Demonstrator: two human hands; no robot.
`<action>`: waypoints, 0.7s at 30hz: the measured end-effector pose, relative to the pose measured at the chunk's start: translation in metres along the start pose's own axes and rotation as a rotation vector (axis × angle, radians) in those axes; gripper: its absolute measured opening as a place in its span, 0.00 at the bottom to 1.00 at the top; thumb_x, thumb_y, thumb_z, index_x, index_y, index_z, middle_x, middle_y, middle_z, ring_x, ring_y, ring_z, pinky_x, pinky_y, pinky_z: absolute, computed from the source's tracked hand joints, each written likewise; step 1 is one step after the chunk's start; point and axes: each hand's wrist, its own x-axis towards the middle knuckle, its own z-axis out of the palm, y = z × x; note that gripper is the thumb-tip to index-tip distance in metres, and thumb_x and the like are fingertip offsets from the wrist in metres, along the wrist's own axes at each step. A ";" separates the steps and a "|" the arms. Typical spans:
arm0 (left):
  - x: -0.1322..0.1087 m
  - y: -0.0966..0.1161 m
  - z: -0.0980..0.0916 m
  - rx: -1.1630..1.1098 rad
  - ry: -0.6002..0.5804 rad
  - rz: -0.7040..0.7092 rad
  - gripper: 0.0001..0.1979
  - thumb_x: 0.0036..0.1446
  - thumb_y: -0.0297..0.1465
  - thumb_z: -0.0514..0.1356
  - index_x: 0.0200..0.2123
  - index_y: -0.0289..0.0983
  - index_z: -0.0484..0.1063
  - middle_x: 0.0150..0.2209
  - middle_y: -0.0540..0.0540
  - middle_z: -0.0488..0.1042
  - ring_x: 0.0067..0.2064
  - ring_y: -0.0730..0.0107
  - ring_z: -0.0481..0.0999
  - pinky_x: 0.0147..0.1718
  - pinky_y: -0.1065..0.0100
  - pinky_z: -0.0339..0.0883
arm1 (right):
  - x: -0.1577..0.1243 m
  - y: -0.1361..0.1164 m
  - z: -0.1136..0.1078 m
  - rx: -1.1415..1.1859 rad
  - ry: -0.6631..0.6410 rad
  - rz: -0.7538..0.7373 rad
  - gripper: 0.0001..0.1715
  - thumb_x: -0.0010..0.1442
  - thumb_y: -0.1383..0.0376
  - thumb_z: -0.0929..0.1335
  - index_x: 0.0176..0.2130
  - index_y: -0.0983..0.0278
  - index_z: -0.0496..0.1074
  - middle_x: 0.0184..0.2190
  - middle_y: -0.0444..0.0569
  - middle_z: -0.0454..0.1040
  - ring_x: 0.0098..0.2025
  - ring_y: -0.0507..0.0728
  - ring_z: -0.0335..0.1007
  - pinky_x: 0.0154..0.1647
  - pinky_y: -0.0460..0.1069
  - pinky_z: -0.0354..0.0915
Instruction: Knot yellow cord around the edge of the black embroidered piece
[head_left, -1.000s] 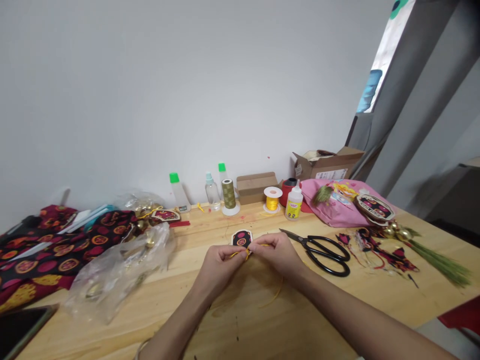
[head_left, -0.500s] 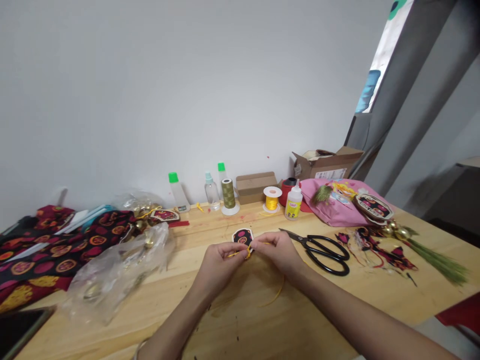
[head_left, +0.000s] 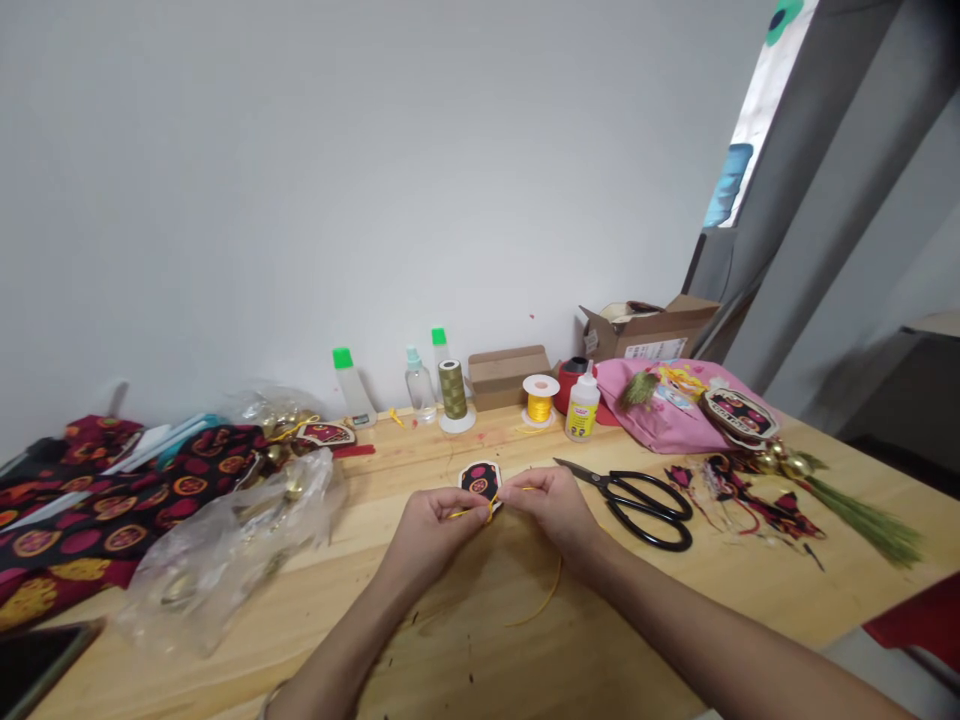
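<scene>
Close together over the table, my left hand (head_left: 442, 522) and my right hand (head_left: 549, 503) each pinch a thin yellow cord (head_left: 553, 590). Between the fingertips the cord crosses near the edge of a small dark patterned piece (head_left: 478, 478) with a pale border. A loose end of cord hangs below my right hand and curves onto the wood. Whether the cord is knotted or passes through the patterned piece, I cannot tell. Black-handled scissors (head_left: 651, 508) lie to the right of my right hand, blades slightly apart.
At the back stand a yellow cord spool (head_left: 541, 405), an olive thread cone (head_left: 452, 390), a glue bottle (head_left: 582, 408) and an open carton (head_left: 649, 328). Patterned cloth (head_left: 142, 500) and a clear plastic bag (head_left: 232, 550) lie left. Fabric scraps (head_left: 750, 495) and a green tassel (head_left: 862, 520) lie right.
My fingertips have drawn slightly apart, and more of the patterned piece shows beside them. The hanging cord end has shifted a little. The whole view has moved slightly.
</scene>
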 end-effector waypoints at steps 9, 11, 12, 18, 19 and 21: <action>0.003 -0.003 -0.001 -0.037 -0.034 0.003 0.10 0.36 0.34 0.62 0.24 0.33 0.74 0.20 0.47 0.76 0.21 0.74 0.69 0.21 0.75 0.59 | 0.000 -0.001 0.000 -0.019 -0.029 -0.013 0.07 0.38 0.65 0.68 0.20 0.68 0.73 0.18 0.45 0.70 0.22 0.49 0.62 0.25 0.44 0.58; 0.003 -0.003 -0.001 0.011 -0.033 0.036 0.11 0.36 0.35 0.62 0.24 0.34 0.74 0.21 0.47 0.76 0.22 0.73 0.70 0.21 0.75 0.59 | 0.000 -0.002 0.001 -0.029 -0.030 -0.022 0.06 0.38 0.66 0.68 0.19 0.68 0.73 0.18 0.45 0.71 0.23 0.49 0.62 0.26 0.44 0.58; 0.003 -0.004 -0.001 0.030 -0.033 0.054 0.11 0.37 0.35 0.62 0.24 0.34 0.75 0.22 0.47 0.76 0.23 0.73 0.70 0.22 0.75 0.59 | 0.000 -0.002 0.001 -0.029 -0.028 -0.027 0.06 0.38 0.66 0.68 0.19 0.68 0.73 0.18 0.45 0.71 0.23 0.50 0.63 0.27 0.45 0.58; 0.003 -0.007 -0.002 0.036 -0.025 0.083 0.11 0.38 0.35 0.61 0.26 0.33 0.75 0.25 0.45 0.76 0.24 0.71 0.71 0.23 0.74 0.60 | -0.001 -0.003 -0.001 0.033 -0.016 0.007 0.06 0.37 0.65 0.68 0.19 0.68 0.73 0.17 0.44 0.70 0.21 0.49 0.61 0.25 0.44 0.58; 0.003 -0.006 -0.002 0.050 -0.027 0.084 0.11 0.38 0.35 0.61 0.26 0.33 0.75 0.25 0.45 0.76 0.25 0.71 0.71 0.23 0.74 0.60 | -0.001 -0.002 -0.001 0.042 -0.019 0.008 0.06 0.37 0.65 0.69 0.19 0.68 0.73 0.18 0.44 0.70 0.21 0.48 0.61 0.25 0.44 0.58; 0.002 -0.003 -0.002 0.077 -0.026 0.085 0.11 0.38 0.35 0.61 0.26 0.34 0.75 0.24 0.45 0.76 0.25 0.70 0.71 0.23 0.74 0.60 | 0.000 -0.001 -0.001 0.061 -0.025 0.012 0.06 0.36 0.65 0.69 0.18 0.68 0.72 0.17 0.44 0.70 0.20 0.48 0.61 0.24 0.44 0.57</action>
